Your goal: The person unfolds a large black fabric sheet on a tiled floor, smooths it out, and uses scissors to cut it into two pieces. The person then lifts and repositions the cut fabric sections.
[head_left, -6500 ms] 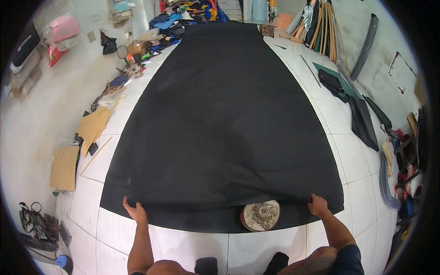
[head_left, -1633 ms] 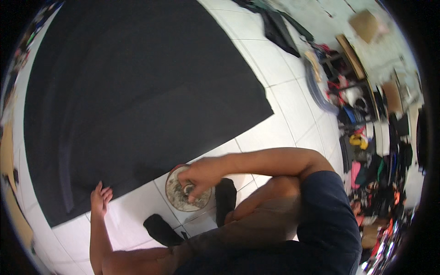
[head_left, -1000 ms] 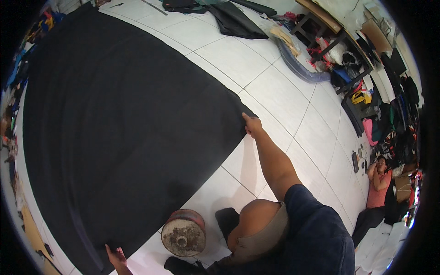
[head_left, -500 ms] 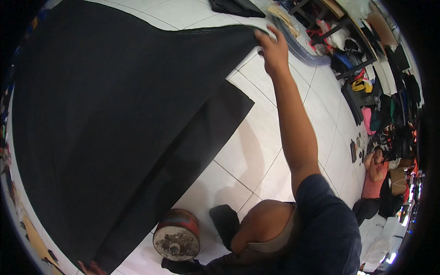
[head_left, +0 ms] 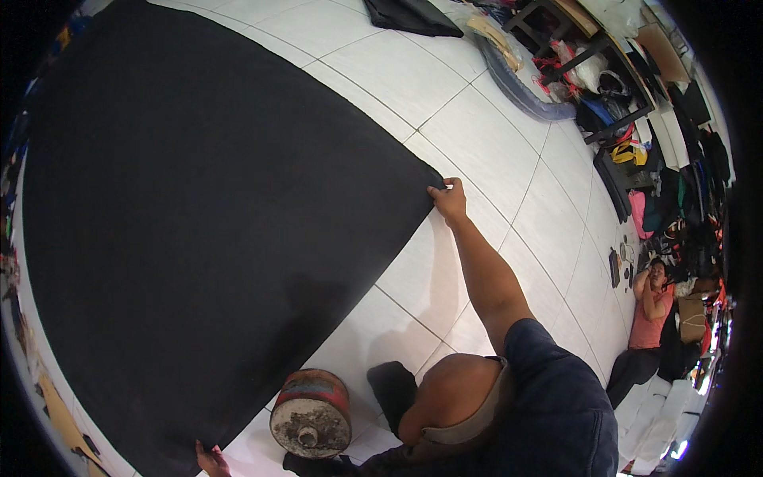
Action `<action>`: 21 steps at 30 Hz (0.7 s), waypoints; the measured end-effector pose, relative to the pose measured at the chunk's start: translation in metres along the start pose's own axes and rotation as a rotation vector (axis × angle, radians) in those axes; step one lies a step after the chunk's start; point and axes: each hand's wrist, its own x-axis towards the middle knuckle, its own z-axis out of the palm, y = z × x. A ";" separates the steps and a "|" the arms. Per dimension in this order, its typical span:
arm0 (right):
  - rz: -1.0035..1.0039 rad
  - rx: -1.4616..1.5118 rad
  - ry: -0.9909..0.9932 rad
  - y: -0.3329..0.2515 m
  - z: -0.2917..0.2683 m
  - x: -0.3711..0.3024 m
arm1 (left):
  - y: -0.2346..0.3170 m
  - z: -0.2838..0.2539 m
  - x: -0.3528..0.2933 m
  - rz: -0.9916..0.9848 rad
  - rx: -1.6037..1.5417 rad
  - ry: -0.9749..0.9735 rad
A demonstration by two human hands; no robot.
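A large black fabric sheet (head_left: 207, 183) lies spread over the floor tiles across the left and middle of the view. My right hand (head_left: 451, 200), arm stretched forward, pinches its right corner. At the lower edge of the picture, my left hand (head_left: 211, 459) grips the near edge of the same sheet; part of that hand is cut off. Between my hands, close to my leg, stands a worn round metal weight (head_left: 311, 413), red-brown on its side with a rough grey top and a central knob. It sits right against the sheet's near edge.
White floor tiles (head_left: 493, 143) stretch to the right. A folded black piece (head_left: 413, 16) lies at the far side, near a rolled clear plastic strip (head_left: 517, 87). Cluttered shelving (head_left: 604, 79) lines the right. A person in a pink top (head_left: 650, 314) sits low at the far right.
My right hand has come nearer and down, laying the lifted corner flat; the folded-over strip along the near edge is gone. My left hand has shifted slightly right.
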 end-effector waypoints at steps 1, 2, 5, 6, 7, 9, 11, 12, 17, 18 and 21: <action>0.000 -0.018 0.018 0.006 -0.004 0.002 | -0.001 0.002 0.003 0.007 -0.003 0.024; -0.003 -0.027 0.022 0.005 -0.002 0.001 | -0.002 -0.003 0.006 0.030 -0.027 -0.037; -0.036 -0.089 0.025 -0.001 0.002 0.001 | -0.005 -0.018 0.014 0.078 -0.051 -0.129; -0.051 -0.114 0.024 -0.004 0.003 0.001 | -0.004 -0.022 0.017 0.086 -0.027 -0.099; -0.049 -0.100 0.013 -0.006 0.003 -0.001 | -0.003 -0.027 0.018 0.094 -0.005 -0.067; -0.039 -0.087 0.009 -0.007 -0.005 -0.008 | -0.008 -0.015 0.002 0.095 0.021 0.030; -0.030 -0.088 0.036 -0.007 -0.013 -0.014 | -0.003 0.006 -0.015 0.084 0.022 0.080; -0.031 -0.081 0.043 -0.010 -0.011 -0.016 | -0.002 0.007 -0.017 0.077 0.000 0.089; 0.010 -0.113 0.068 -0.015 -0.006 -0.016 | 0.001 0.012 -0.030 0.105 0.006 0.107; 0.019 -0.123 0.067 -0.014 -0.005 -0.015 | 0.000 0.011 -0.028 0.108 0.003 0.102; 0.050 -0.154 0.083 -0.009 -0.003 -0.010 | 0.000 0.005 -0.024 0.124 0.049 0.107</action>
